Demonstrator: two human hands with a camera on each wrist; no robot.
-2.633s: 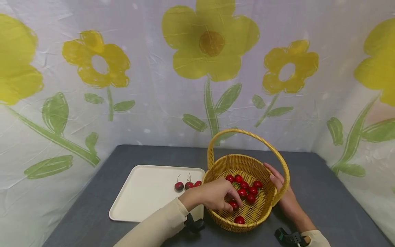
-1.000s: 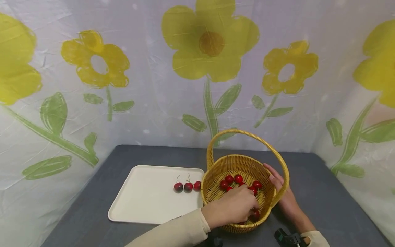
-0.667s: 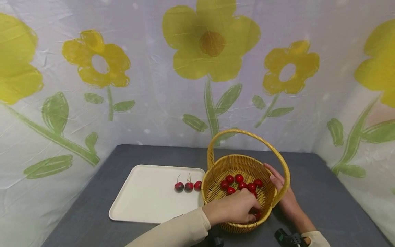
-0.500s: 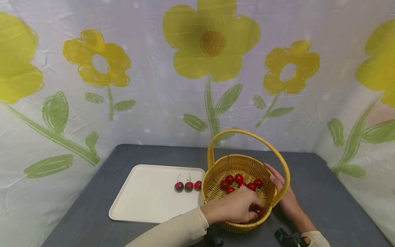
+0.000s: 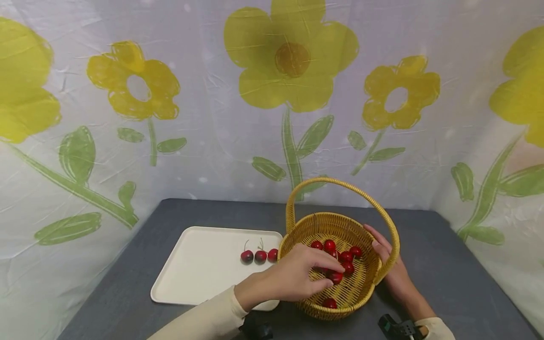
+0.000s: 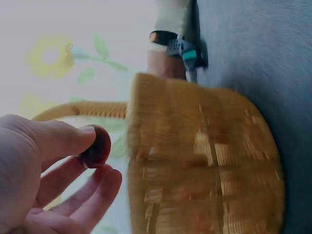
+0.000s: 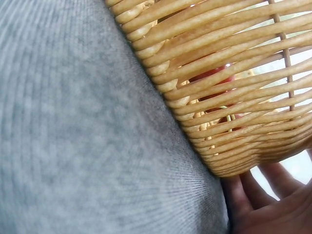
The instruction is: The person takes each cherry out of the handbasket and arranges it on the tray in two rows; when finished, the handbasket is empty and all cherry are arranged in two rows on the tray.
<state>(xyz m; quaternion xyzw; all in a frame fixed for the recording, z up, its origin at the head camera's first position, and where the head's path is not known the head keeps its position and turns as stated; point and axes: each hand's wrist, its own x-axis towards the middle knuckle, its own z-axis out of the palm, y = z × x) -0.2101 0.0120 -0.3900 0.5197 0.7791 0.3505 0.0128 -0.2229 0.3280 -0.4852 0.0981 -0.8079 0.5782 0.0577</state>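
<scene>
My left hand is over the left side of a yellow wicker basket. Its thumb and fingers pinch a dark red cherry, seen up close in the left wrist view beside the basket's rim. Several other red cherries lie on the basket's woven floor, one of them near the front wall. My right hand rests against the basket's outer right side, below the arched handle. In the right wrist view its fingers lie against the wicker, partly hidden behind it.
Left of the basket, a cream tray lies on the dark grey table. Three cherries, the left two with upright stems, sit in a row at its right side, among them the leftmost cherry. A flower-printed curtain hangs behind.
My left hand was lower in the basket's front right part; now it has moved up and left with a cherry. My right hand and the basket stay put.
</scene>
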